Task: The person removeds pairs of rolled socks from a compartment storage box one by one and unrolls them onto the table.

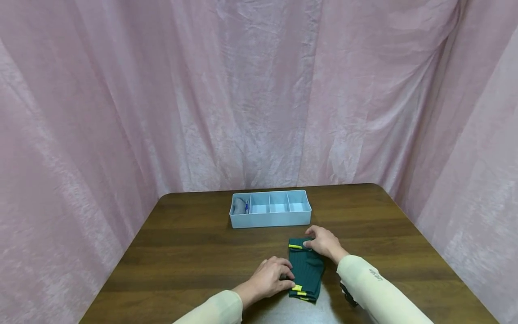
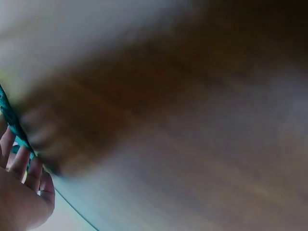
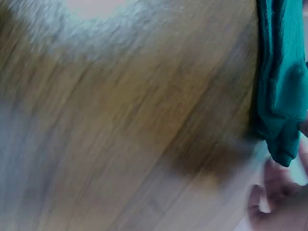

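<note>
A pair of dark green ribbed socks with yellow bands lies folded lengthwise on the table, toward the front right. My left hand rests at their left edge, fingertips and thumb touching near the yellow bands; in the left wrist view this hand has its fingers loosely bent beside the green fabric. At the far end of the socks, my right hand pinches the folded fabric between thumb and fingers. The right wrist view has the layered green socks at its right edge, with the right hand below, partly cut off.
A light blue organizer box with several compartments stands behind the socks. A grey bundle with a bit of blue sits in its leftmost compartment. The brown wooden table has pink curtains behind and beside it.
</note>
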Available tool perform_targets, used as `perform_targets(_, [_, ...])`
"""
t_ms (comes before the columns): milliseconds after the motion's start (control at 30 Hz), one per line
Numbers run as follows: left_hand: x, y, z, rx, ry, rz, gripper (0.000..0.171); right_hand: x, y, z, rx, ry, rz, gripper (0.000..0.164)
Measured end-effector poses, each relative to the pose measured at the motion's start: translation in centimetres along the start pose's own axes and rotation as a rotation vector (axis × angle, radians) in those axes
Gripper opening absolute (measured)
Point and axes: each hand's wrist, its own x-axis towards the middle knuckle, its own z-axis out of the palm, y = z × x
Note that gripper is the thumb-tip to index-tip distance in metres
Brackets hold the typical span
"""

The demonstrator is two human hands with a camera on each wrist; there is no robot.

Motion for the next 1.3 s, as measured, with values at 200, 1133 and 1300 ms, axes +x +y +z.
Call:
perform_targets(200, [0.0,-0.2,0.1,-0.015,-0.004,-0.019,0.013,0.2,0.7,0.2,-0.111,0.089,-0.308,0.008])
perform_targets(1133, [-0.5,0.3,-0.1,-0.029,-0.029,-0.037,0.013,1.8,0.4,-0.6,0.061,-0.063,0.088,0.02])
perform_targets(1300, [-0.4,0.1,0.0,-0.039,-0.039,-0.04,0.013,1.9,1.0,0.2,-0.082,0.07,-0.087,0.008])
